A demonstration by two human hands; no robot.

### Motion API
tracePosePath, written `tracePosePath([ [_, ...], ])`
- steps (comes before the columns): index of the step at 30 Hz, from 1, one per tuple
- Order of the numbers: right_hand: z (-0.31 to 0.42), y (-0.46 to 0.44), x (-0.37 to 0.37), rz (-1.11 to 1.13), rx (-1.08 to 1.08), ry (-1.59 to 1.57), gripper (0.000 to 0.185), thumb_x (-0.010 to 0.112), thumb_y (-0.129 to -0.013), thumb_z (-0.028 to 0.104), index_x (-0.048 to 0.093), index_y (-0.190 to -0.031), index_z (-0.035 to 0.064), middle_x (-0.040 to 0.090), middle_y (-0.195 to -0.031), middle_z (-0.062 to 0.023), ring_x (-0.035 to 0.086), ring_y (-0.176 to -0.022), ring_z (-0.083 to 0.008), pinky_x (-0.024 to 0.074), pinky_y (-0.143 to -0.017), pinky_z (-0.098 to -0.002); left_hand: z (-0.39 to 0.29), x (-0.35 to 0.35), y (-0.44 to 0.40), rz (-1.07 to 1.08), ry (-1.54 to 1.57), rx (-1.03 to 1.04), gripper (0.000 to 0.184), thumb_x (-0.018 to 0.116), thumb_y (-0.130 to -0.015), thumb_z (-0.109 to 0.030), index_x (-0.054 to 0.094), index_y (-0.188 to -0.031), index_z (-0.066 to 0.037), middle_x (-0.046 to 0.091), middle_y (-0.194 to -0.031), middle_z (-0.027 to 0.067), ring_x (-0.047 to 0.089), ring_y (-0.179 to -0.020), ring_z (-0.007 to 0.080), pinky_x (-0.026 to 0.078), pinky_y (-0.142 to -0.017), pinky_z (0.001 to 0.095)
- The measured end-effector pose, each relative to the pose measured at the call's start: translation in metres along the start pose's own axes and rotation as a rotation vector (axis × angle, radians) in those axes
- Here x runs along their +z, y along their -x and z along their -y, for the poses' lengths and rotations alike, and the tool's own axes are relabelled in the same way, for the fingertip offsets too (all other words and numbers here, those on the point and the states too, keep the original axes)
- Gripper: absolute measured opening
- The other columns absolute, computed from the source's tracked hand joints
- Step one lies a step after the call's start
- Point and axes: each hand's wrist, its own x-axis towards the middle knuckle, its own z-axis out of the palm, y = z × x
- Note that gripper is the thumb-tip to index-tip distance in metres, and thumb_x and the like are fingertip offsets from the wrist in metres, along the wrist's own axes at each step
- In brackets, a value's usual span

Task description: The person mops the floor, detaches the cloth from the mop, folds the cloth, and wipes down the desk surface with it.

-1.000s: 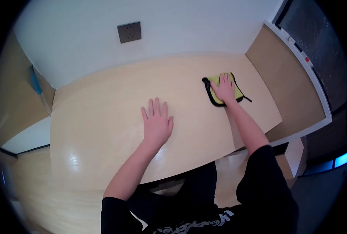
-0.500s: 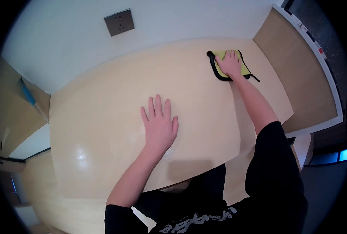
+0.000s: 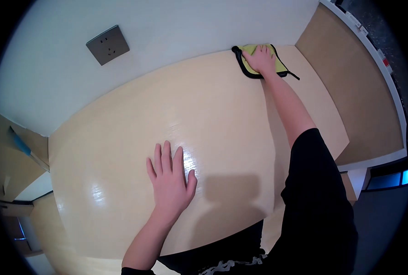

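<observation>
A yellow-green cloth (image 3: pixel 281 67) with a black edge lies on the pale wooden tabletop (image 3: pixel 121 119), close to the wall at the back right. My right hand (image 3: pixel 261 61) presses flat on top of it, fingers spread, hiding its middle. Nearer the front edge, left of centre, my left hand (image 3: pixel 169 181) rests palm down on the bare wood with its fingers apart, holding nothing.
A grey socket plate (image 3: pixel 108 45) is on the white wall (image 3: pixel 176 27) behind the table. On the right stands a wooden side panel (image 3: pixel 355 87) with a light rim. A blue-and-white object (image 3: pixel 21 143) shows at the far left.
The right hand and the cloth have moved back, up to the wall. My left hand is still open on the tabletop. The view has shifted, with the socket now further left.
</observation>
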Motion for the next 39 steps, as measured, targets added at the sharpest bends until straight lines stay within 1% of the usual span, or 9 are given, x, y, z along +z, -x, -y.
tracePosePath([
  [3,0.001,-0.008,0.003,-0.003,0.066,-0.006,0.091,0.044,-0.081,0.067,0.035,-0.141,-0.0014,0.030,-0.149,-0.0168,0.023,-0.141,-0.0265,0.0176,-0.113,-0.0474,-0.002,-0.003,0.000,0.018,0.006,-0.007,0.055,0.057,-0.080,-0.020,0.044,-0.131,-0.002,0.032,-0.143,0.0228,0.023,-0.137,0.0405,0.014,-0.110,0.0581],
  [12,-0.014,0.033,0.000,-0.107,-0.103,-0.016,0.083,0.043,-0.085,0.061,0.035,-0.141,0.0006,0.031,-0.148,-0.0162,0.025,-0.139,-0.0274,0.0178,-0.113,-0.0486,0.008,0.016,-0.003,-0.109,0.010,0.031,0.054,0.057,-0.081,-0.019,0.044,-0.130,-0.003,0.034,-0.142,0.0215,0.026,-0.136,0.0389,0.015,-0.110,0.0561],
  [18,-0.060,0.133,-0.017,-0.135,-0.245,-0.056,0.075,0.045,-0.088,0.054,0.035,-0.140,-0.0001,0.031,-0.148,-0.0179,0.025,-0.139,-0.0294,0.0206,-0.112,-0.0484,0.012,0.033,-0.003,-0.202,0.022,0.005,0.050,0.057,-0.082,-0.019,0.046,-0.128,-0.002,0.036,-0.141,0.0211,0.027,-0.136,0.0378,0.017,-0.110,0.0562],
  [21,-0.092,0.201,-0.021,-0.129,-0.335,-0.046,0.073,0.046,-0.089,0.050,0.035,-0.140,-0.0019,0.031,-0.148,-0.0193,0.025,-0.139,-0.0305,0.0216,-0.112,-0.0486,0.007,0.039,-0.003,-0.251,-0.043,0.016,0.046,0.057,-0.083,-0.021,0.049,-0.124,-0.001,0.037,-0.139,0.0227,0.029,-0.135,0.0376,0.019,-0.107,0.0609],
  [26,-0.120,0.317,-0.054,-0.066,-0.352,-0.069,0.073,0.050,-0.090,0.042,0.029,-0.142,-0.0043,0.027,-0.149,-0.0212,0.021,-0.141,-0.0319,0.0156,-0.114,-0.0485,-0.006,0.054,-0.015,-0.366,-0.345,0.284,0.034,0.058,-0.078,-0.016,0.053,-0.109,-0.001,0.043,-0.133,0.0194,0.035,-0.131,0.0345,0.022,-0.106,0.0629],
  [28,-0.124,0.344,-0.060,-0.026,-0.339,-0.062,0.075,0.050,-0.090,0.041,0.025,-0.143,-0.0050,0.025,-0.150,-0.0211,0.019,-0.141,-0.0320,0.0130,-0.114,-0.0485,-0.035,0.051,-0.019,-0.274,-0.188,0.276,0.033,0.059,-0.076,-0.016,0.053,-0.104,-0.001,0.046,-0.127,0.0182,0.038,-0.128,0.0331,0.024,-0.105,0.0623],
  [29,-0.125,0.353,-0.063,-0.015,-0.334,-0.064,0.075,0.051,-0.090,0.040,0.023,-0.144,-0.0052,0.023,-0.151,-0.0211,0.018,-0.142,-0.0320,0.0121,-0.114,-0.0486,-0.050,0.052,-0.022,-0.219,-0.167,0.302,0.036,0.060,-0.075,-0.016,0.054,-0.108,-0.002,0.047,-0.125,0.0178,0.039,-0.126,0.0321,0.025,-0.104,0.0618],
  [34,-0.124,0.341,-0.066,0.021,-0.360,-0.030,0.082,0.055,-0.087,0.043,0.021,-0.144,-0.0047,0.019,-0.152,-0.0224,0.015,-0.143,-0.0328,0.0111,-0.114,-0.0502,-0.114,0.088,-0.030,-0.207,0.003,0.397,0.038,0.058,-0.082,-0.022,0.053,-0.114,-0.001,0.046,-0.129,0.0200,0.039,-0.127,0.0335,0.026,-0.104,0.0600],
  [39,-0.120,0.279,-0.052,-0.017,-0.371,-0.031,0.082,0.054,-0.087,0.050,0.025,-0.143,-0.0039,0.022,-0.151,-0.0238,0.017,-0.142,-0.0345,0.0142,-0.113,-0.0513,-0.118,0.088,-0.028,-0.170,0.139,0.447,0.043,0.058,-0.084,-0.026,0.051,-0.117,0.001,0.045,-0.131,0.0224,0.037,-0.129,0.0350,0.027,-0.104,0.0601],
])
